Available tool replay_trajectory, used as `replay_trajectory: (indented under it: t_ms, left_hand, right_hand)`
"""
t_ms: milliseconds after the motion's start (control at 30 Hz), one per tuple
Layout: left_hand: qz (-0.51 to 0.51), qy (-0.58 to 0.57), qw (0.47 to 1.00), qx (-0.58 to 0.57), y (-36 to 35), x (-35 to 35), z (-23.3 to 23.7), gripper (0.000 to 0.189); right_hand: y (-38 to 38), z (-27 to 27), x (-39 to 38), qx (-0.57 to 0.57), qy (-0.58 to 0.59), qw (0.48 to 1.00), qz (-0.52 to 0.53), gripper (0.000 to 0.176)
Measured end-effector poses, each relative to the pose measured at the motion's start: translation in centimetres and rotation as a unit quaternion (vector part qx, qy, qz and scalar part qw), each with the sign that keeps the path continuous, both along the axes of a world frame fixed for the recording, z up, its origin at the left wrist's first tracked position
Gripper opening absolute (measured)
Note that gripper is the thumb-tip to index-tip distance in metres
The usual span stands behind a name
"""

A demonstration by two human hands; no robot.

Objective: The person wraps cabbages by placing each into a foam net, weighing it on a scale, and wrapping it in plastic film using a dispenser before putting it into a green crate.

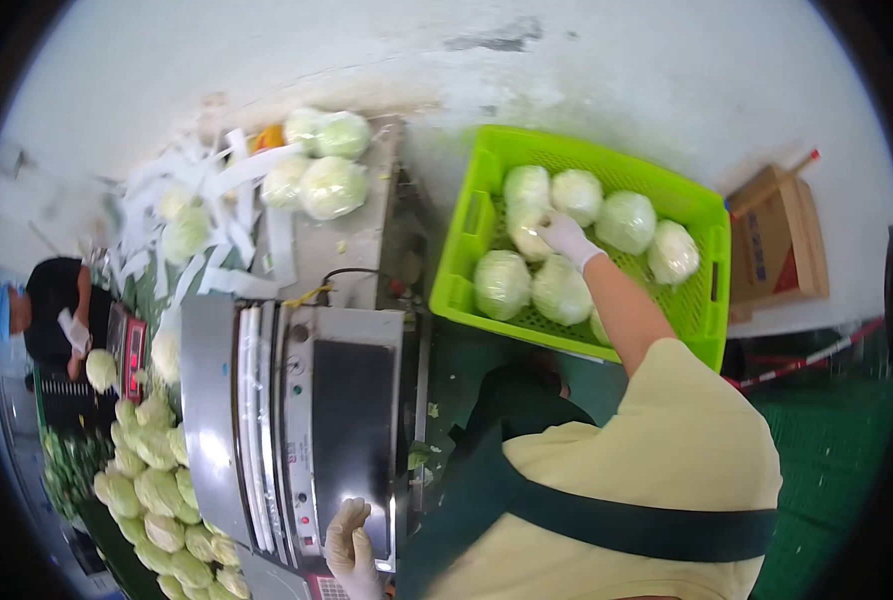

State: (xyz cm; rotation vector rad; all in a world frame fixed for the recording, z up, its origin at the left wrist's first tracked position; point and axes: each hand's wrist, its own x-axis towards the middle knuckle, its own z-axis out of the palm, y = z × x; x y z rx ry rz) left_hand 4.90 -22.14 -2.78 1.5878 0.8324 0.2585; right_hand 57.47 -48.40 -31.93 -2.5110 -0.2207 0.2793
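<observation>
My right hand (570,236), in a white glove, reaches into a bright green plastic crate (582,148). Its fingers curl against a film-wrapped cabbage (530,234). Several more wrapped cabbages lie around it, among them one (624,221) towards the middle of the crate and one (503,284) at a corner. My left hand (353,548), also gloved, is by the front end of a film-wrapping machine (352,430) with a dark flat plate. Its fingers are loosely bent with the thumb apart, and nothing shows between them.
Wrapped cabbages (333,187) sit on a metal table (355,258) beside strips of white film (235,178). Unwrapped cabbages (159,490) are piled beyond the machine. A co-worker (57,300) stands behind a red scale (133,358). A cardboard box (767,240) stands past the crate.
</observation>
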Motion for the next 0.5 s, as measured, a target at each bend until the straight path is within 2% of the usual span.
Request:
replay_trajectory:
  t_ms: [67,167,200,233,267,300,367,400,500]
  left_hand:
    - [-0.006,-0.008,1.0,0.009,1.1,-0.7,0.0,0.036]
    - [-0.024,-0.002,1.0,-0.002,3.2,-0.5,0.5,0.036]
    - [-0.022,0.002,1.0,-0.006,4.0,-0.2,0.9,0.036]
    - [-0.034,0.02,0.998,0.041,4.9,0.1,1.7,0.036]
    - [-0.02,0.016,0.999,0.038,5.9,0.6,2.4,0.036]
    - [-0.008,0.012,0.999,0.032,7.0,1.0,2.9,0.036]
    - [0.01,0.018,0.999,0.044,8.9,2.3,4.5,0.034]
    - [0.043,0.008,0.998,0.043,9.9,2.6,4.4,0.033]
    - [0.054,0.057,0.993,0.089,12.9,5.0,7.3,0.029]
  right_hand:
    - [1.4,0.4,0.2,-0.078,0.0,0.997,-0.016,0.041]
    - [2.6,2.1,1.8,-0.236,0.062,0.961,0.128,0.052]
    - [4.0,4.6,1.4,-0.287,0.068,0.939,0.178,0.054]
    - [7.2,9.3,0.3,-0.291,0.04,0.941,0.168,0.052]
    - [10.9,14.2,-0.4,-0.293,0.011,0.943,0.156,0.049]
    - [14.9,17.2,-0.2,-0.204,-0.045,0.958,0.198,0.047]
    - [22.3,21.9,-0.7,-0.026,-0.132,0.952,0.274,0.043]
    - [26.7,24.1,-1.1,0.053,-0.085,0.948,0.303,0.039]
    - [40.9,25.9,-1.0,0.129,-0.129,0.861,0.475,0.045]
